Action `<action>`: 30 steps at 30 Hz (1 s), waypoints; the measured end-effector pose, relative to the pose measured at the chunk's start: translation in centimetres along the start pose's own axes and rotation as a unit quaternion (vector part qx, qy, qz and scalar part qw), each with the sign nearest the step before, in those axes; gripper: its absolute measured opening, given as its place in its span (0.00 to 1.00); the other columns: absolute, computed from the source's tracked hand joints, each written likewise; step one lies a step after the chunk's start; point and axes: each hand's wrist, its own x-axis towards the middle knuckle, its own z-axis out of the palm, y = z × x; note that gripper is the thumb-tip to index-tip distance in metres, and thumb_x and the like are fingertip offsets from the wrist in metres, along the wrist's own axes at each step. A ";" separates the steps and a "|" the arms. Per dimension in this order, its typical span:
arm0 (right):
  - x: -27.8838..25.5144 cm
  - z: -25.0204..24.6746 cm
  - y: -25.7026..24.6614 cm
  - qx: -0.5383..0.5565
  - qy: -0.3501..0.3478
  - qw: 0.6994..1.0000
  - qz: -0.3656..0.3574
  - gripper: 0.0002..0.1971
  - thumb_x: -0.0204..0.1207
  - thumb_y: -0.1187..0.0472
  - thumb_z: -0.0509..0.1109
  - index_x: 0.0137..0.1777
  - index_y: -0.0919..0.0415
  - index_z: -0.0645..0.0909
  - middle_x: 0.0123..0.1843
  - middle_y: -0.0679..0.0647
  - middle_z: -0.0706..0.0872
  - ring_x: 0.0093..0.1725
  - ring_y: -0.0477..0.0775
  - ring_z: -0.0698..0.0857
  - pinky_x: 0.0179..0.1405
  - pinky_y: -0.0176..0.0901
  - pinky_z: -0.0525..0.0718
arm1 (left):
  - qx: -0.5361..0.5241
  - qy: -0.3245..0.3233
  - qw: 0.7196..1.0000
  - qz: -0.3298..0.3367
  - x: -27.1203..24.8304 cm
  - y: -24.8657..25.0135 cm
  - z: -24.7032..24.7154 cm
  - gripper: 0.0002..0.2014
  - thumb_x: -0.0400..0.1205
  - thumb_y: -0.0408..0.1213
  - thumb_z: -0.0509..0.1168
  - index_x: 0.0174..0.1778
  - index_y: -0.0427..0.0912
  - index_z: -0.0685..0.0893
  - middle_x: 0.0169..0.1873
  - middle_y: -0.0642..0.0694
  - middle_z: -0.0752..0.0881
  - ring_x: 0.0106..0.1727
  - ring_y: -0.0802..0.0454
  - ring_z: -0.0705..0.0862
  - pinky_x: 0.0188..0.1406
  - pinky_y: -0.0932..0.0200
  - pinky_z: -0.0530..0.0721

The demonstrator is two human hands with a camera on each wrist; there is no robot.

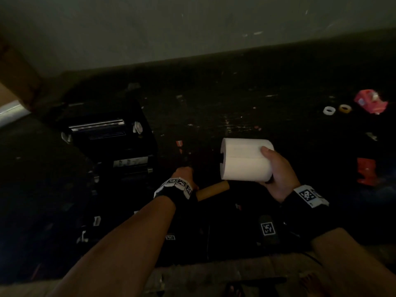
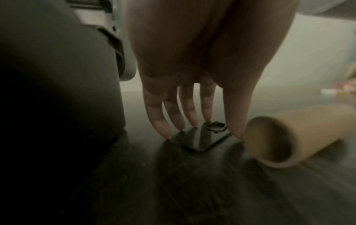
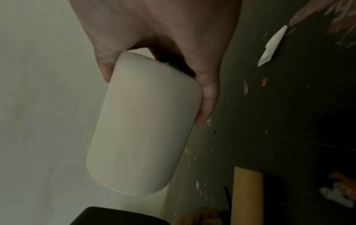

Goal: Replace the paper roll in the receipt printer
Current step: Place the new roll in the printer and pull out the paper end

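Loading step: right hand (image 1: 278, 174) grasps white paper roll (image 1: 244, 161); left hand (image 2: 192, 91) released; next, seat roll in black printer (image 1: 111, 142) at 10 o'clock.

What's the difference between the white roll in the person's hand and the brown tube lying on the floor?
The white paper roll is fat and fully wound; the brown cardboard tube is thin, bare and hollow.
The right hand grips the white paper roll and holds it up; the brown cardboard tube lies on the dark surface, beside the left hand, whose straight fingers reach down next to it.
Both are cylinders lying on their sides near the open printer.
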 end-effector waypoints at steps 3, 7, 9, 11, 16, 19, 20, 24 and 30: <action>0.1 -0.5 0.2 0.005 0.002 1.000 -0.001 0.07 0.70 0.48 0.70 0.47 0.42 0.79 0.60 0.58 0.83 0.60 0.63 0.82 0.61 0.65 0.81 | 0.003 -0.020 1.000 0.001 0.1 0.1 -0.4 0.25 0.75 0.43 0.71 0.66 0.36 0.80 0.67 0.37 0.81 0.68 0.42 0.80 0.65 0.56 0.80; 0.1 -1.0 0.6 -0.007 0.018 1.000 0.000 0.14 0.63 0.45 0.74 0.49 0.41 0.81 0.62 0.59 0.83 0.60 0.64 0.83 0.61 0.65 0.82 | -0.009 -0.019 1.000 -0.005 0.1 0.2 -0.3 0.24 0.75 0.42 0.72 0.65 0.35 0.81 0.66 0.37 0.82 0.66 0.42 0.81 0.63 0.57 0.81; 0.2 -1.1 0.7 -0.018 0.026 0.999 0.001 0.20 0.57 0.42 0.77 0.51 0.40 0.82 0.63 0.58 0.83 0.61 0.63 0.83 0.61 0.65 0.82 | -0.019 -0.014 1.000 -0.003 0.0 0.4 -0.3 0.23 0.74 0.39 0.73 0.63 0.35 0.82 0.63 0.37 0.83 0.64 0.41 0.83 0.61 0.56 0.83; 0.2 -1.2 0.9 -0.027 0.041 0.999 0.010 0.26 0.50 0.39 0.79 0.52 0.38 0.82 0.64 0.57 0.83 0.61 0.63 0.83 0.62 0.66 0.81 | -0.031 -0.003 0.999 0.010 0.0 0.2 -0.3 0.21 0.73 0.38 0.74 0.61 0.37 0.83 0.62 0.37 0.84 0.63 0.41 0.83 0.59 0.56 0.83; -0.3 -0.8 1.0 -0.021 0.046 0.999 0.009 0.22 0.56 0.41 0.76 0.52 0.40 0.82 0.64 0.57 0.82 0.60 0.63 0.83 0.61 0.65 0.82 | -0.098 0.025 0.993 0.059 -0.4 0.2 -1.8 0.17 0.76 0.37 0.70 0.62 0.43 0.85 0.65 0.42 0.84 0.66 0.44 0.82 0.63 0.60 0.78; -0.3 -0.1 0.7 -0.008 0.047 0.999 0.008 0.20 0.66 0.45 0.72 0.59 0.42 0.78 0.61 0.58 0.82 0.58 0.63 0.82 0.53 0.60 0.84 | -0.220 0.042 0.971 0.082 -1.1 0.2 -4.1 0.16 0.78 0.36 0.69 0.62 0.41 0.85 0.61 0.40 0.86 0.64 0.46 0.83 0.64 0.61 0.75; -0.3 0.2 0.5 -0.004 0.044 0.999 0.006 0.21 0.68 0.46 0.71 0.62 0.44 0.76 0.60 0.58 0.82 0.58 0.63 0.82 0.51 0.59 0.84 | -0.283 0.051 0.953 0.090 -1.4 0.3 -4.9 0.15 0.77 0.34 0.69 0.61 0.39 0.85 0.59 0.38 0.87 0.62 0.46 0.84 0.65 0.59 0.74; -1.0 2.0 -0.5 0.018 0.028 0.999 -0.019 0.18 0.72 0.49 0.68 0.62 0.48 0.74 0.56 0.58 0.82 0.56 0.62 0.82 0.54 0.61 0.83 | -0.578 0.064 0.809 0.088 -3.2 0.7 -7.4 0.11 0.77 0.26 0.68 0.55 0.34 0.85 0.43 0.40 0.88 0.44 0.50 0.84 0.55 0.55 0.81; -3.4 7.2 -1.9 0.030 0.020 0.996 -0.076 0.16 0.74 0.51 0.66 0.61 0.49 0.73 0.52 0.55 0.83 0.51 0.59 0.83 0.42 0.54 0.83 | -0.724 0.042 0.674 0.142 -6.0 -0.3 -9.2 0.10 0.79 0.21 0.62 0.44 0.39 0.86 0.28 0.50 0.90 0.32 0.57 0.88 0.42 0.61 0.87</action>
